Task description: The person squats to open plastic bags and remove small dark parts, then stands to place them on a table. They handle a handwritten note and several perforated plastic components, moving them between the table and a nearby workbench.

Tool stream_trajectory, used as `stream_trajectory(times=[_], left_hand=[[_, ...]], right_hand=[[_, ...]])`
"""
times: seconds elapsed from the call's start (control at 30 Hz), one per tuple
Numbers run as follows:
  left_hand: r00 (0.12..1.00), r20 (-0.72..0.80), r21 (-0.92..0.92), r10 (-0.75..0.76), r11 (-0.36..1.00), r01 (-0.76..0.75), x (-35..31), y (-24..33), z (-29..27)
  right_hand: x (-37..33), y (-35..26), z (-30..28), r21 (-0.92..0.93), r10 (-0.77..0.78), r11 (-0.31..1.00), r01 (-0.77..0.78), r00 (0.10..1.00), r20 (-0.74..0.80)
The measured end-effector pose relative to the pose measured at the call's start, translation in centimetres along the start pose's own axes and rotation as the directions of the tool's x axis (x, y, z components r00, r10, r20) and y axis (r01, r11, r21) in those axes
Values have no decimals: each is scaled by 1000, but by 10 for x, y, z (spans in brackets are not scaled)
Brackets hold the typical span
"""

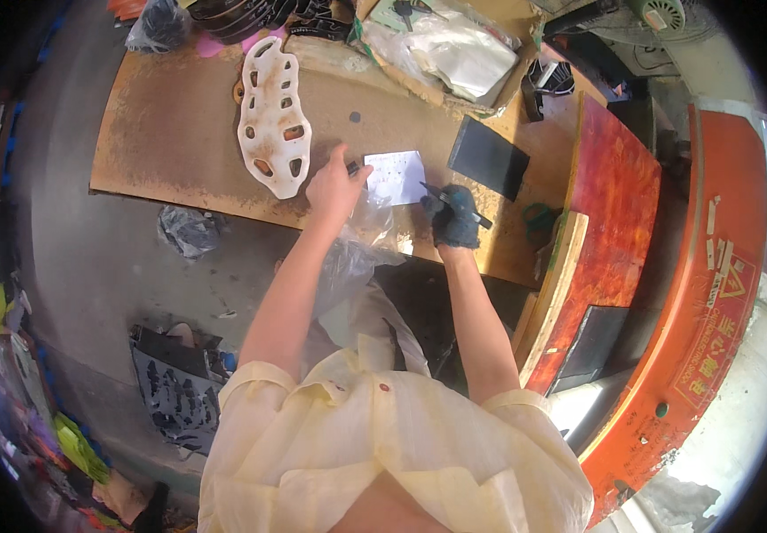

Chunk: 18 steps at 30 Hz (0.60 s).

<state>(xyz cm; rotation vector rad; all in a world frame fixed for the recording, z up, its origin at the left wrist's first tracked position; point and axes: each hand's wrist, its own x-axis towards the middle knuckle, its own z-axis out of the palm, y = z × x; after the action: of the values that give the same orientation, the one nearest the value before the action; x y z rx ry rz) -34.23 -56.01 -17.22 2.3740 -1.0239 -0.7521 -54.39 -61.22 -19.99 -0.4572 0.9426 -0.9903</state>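
Observation:
A white sheet of paper with rows of small marks lies on the brown work table. My right hand, in a dark glove, is closed round a black marker whose tip rests at or just above the paper's right edge. My bare left hand is at the paper's left edge. Its thumb and forefinger pinch a small black piece, perhaps a cap. Crumpled clear plastic hangs over the table's front edge between my forearms.
A long white plate with cut-out holes lies left of my hands. A flat black rectangle is to the right, below an open cardboard box with plastic bags. A red-stained board and an orange machine panel stand at the right.

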Motion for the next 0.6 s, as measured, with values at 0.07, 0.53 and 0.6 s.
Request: stream_trajectory(times=[0.07,0.53,0.6], left_hand=[[999,33,-6,8,1000,-8,5,-1,16],[791,562,-589,242,788,177,-64,73,-129],[796,544,-647,266,737,196,-87,94,-163]], right_hand=[[2,8,-1,74,70,995,-65,996,-59],[-49,-101,34,-53,-145,987,152,982,120],[-63,-117,50,-343,-230,888,308,941,250]])
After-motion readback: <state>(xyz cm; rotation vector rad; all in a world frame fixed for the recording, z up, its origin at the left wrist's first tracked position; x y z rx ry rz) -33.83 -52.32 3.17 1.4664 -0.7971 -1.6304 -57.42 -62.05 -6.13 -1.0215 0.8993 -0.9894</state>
